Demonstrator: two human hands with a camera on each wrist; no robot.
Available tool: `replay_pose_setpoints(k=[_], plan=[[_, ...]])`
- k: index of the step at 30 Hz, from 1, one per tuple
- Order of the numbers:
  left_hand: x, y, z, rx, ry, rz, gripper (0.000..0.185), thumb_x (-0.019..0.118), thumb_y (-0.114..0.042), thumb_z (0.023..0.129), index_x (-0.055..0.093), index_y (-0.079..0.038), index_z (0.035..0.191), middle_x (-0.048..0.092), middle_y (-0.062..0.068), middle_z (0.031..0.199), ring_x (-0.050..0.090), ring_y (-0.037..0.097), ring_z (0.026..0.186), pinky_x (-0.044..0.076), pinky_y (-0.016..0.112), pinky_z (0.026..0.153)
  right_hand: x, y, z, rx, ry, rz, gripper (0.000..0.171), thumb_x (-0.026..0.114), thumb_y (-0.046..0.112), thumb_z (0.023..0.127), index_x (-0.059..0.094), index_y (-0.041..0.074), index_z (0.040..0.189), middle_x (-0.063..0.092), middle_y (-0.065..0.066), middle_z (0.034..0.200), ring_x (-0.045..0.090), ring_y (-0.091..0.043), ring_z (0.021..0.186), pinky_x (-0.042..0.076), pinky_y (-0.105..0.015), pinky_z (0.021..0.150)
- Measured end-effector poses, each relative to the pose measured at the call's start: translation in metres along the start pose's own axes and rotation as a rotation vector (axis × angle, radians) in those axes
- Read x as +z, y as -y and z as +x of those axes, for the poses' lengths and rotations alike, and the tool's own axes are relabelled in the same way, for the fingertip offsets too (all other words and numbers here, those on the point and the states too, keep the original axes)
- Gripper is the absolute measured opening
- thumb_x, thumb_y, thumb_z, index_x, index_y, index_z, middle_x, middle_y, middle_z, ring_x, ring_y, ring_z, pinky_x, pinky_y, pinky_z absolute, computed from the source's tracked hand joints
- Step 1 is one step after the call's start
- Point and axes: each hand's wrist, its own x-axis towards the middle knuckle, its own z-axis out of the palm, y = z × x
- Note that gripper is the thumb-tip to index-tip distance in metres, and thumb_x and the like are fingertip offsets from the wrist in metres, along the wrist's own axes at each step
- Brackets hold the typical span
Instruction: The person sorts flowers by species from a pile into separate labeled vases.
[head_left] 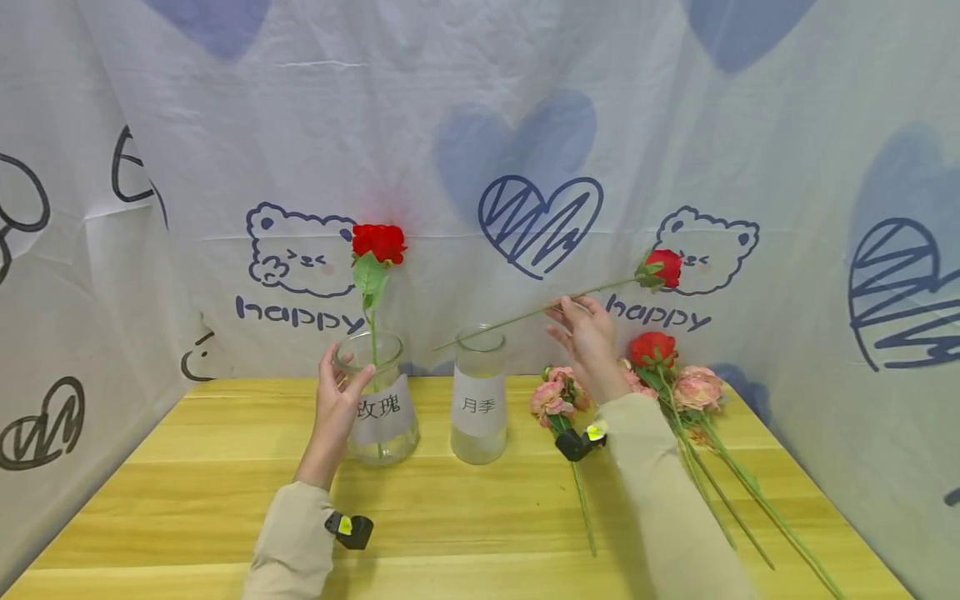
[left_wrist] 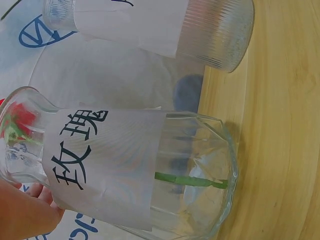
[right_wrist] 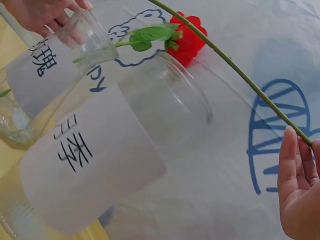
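My left hand (head_left: pixel 342 398) grips the neck of a wide glass vase (head_left: pixel 382 446) with a white paper label. One red rose (head_left: pixel 378 243) with a green leaf stands in that vase, its stem end near the bottom. My right hand (head_left: pixel 588 337) pinches the stem of a second red rose (head_left: pixel 663 268). This rose lies aslant in the air, bloom to the right, and its stem tip points left above the mouth of a narrower labelled glass vase (head_left: pixel 480 446). In the right wrist view the fingertips and thumb meet on the green stem (right_wrist: pixel 235 67).
On the right of the wooden table (head_left: pixel 495 533) lie pink flowers (head_left: pixel 553 398), another pink bloom (head_left: pixel 699 388) and a red flower (head_left: pixel 654 348), their long stems toward the front edge. A white printed curtain (head_left: pixel 420 150) hangs right behind the table.
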Motion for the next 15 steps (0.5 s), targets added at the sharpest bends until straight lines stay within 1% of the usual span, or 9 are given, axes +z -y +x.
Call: replay_pose_setpoints(k=[5, 7, 11, 15], plan=[[0.000, 0.001, 0.000, -0.001, 0.008, -0.001, 0.077, 0.055, -0.019, 0.097, 0.005, -0.010, 0.155, 0.022, 0.020, 0.153, 0.017, 0.039, 0.141, 0.017, 0.051, 0.115, 0.015, -0.006, 0.001, 0.005, 0.010, 0.015, 0.007, 0.048, 0.006, 0.101, 0.048, 0.003, 0.107, 0.060, -0.009, 0.101, 0.063, -0.012, 0.084, 0.055, -0.022, 0.069], [-0.001, 0.001, -0.001, 0.001, 0.011, 0.001, 0.077, 0.055, -0.020, 0.097, 0.004, -0.010, 0.155, 0.022, 0.019, 0.154, 0.016, 0.038, 0.141, 0.017, 0.050, 0.115, 0.021, -0.009, 0.001, 0.003, 0.013, 0.014, 0.006, 0.048, 0.005, 0.101, 0.048, 0.003, 0.107, 0.059, -0.009, 0.100, 0.063, -0.011, 0.082, 0.055, -0.021, 0.066], [-0.001, 0.001, -0.001, 0.005, 0.012, 0.006, 0.078, 0.055, -0.021, 0.097, 0.004, -0.010, 0.155, 0.023, 0.019, 0.153, 0.017, 0.038, 0.141, 0.017, 0.050, 0.115, 0.033, -0.013, 0.002, 0.008, 0.013, 0.003, 0.012, 0.049, 0.003, 0.100, 0.047, 0.000, 0.111, 0.060, -0.008, 0.096, 0.065, -0.011, 0.081, 0.055, -0.020, 0.064], [-0.001, 0.001, -0.001, 0.003, 0.018, 0.007, 0.078, 0.055, -0.022, 0.097, 0.004, -0.011, 0.155, 0.023, 0.019, 0.154, 0.016, 0.038, 0.141, 0.016, 0.050, 0.115, 0.044, -0.017, 0.003, 0.010, 0.004, -0.009, 0.010, 0.051, 0.001, 0.099, 0.049, 0.000, 0.109, 0.063, -0.007, 0.094, 0.066, -0.011, 0.079, 0.056, -0.021, 0.063]])
